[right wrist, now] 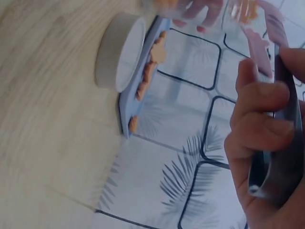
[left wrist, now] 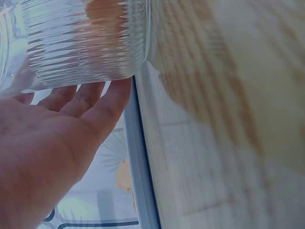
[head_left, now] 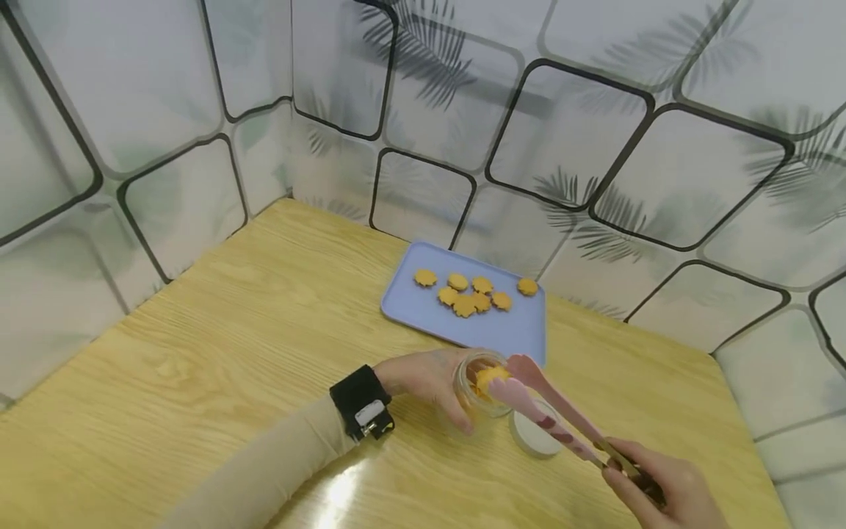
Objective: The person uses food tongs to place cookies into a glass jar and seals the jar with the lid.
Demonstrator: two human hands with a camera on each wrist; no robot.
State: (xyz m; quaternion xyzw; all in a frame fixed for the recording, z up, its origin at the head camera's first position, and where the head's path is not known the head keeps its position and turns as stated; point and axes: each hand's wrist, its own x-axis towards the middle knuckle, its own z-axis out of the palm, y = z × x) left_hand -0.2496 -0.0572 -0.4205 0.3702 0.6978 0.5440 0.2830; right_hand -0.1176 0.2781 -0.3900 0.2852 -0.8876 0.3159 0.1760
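A ribbed glass jar [left wrist: 81, 43] stands on the table, its mouth facing up in the head view. My left hand [head_left: 429, 378] grips it, with the thumb on the near side and the fingers round the far side. Yellow-orange flower-shaped crackers [head_left: 490, 379] show at the jar's mouth. My right hand [head_left: 667, 485] holds pink-tipped tongs [head_left: 551, 400] by their metal handle. The spread tips of the tongs are at the jar's mouth, beside a cracker; whether they touch it I cannot tell. A white round lid [head_left: 537, 433] lies beside the jar, under the tongs.
Behind the jar, a blue tray [head_left: 423, 319] carries several crackers [head_left: 465, 305], most of them grouped in the middle and one near the right corner. Patterned curtain-like walls [head_left: 429, 191] border the wooden table [head_left: 264, 316] at the back and left.
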